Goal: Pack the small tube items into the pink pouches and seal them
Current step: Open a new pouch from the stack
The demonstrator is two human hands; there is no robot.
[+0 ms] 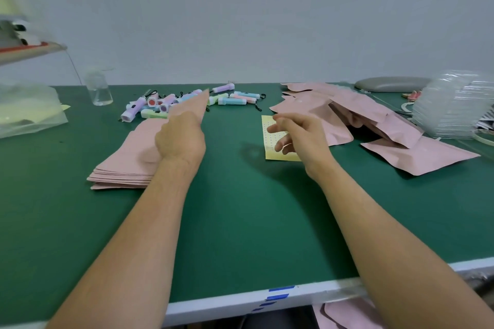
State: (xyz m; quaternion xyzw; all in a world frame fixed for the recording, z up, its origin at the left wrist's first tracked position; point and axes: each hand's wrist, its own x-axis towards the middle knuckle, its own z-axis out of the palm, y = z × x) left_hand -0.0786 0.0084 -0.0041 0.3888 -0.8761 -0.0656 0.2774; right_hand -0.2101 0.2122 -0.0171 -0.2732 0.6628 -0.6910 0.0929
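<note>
My left hand point(180, 139) grips one flat pink pouch point(192, 105) and lifts its far end off a stack of empty pink pouches point(125, 160) at the left. Behind it lies a pile of small pastel tubes point(171, 104) with black loops. My right hand point(296, 133) hovers with loosely curled fingers over a yellow sticker sheet point(270, 128), holding nothing that I can see. A heap of filled pink pouches point(374, 120) lies to the right.
A clear bottle point(99, 88) stands at the back left beside a plastic bag point(29, 112). A stack of clear plastic trays point(454, 104) and a grey case point(393, 84) sit at the back right. The green table's white front edge point(240, 299) carries blue tape.
</note>
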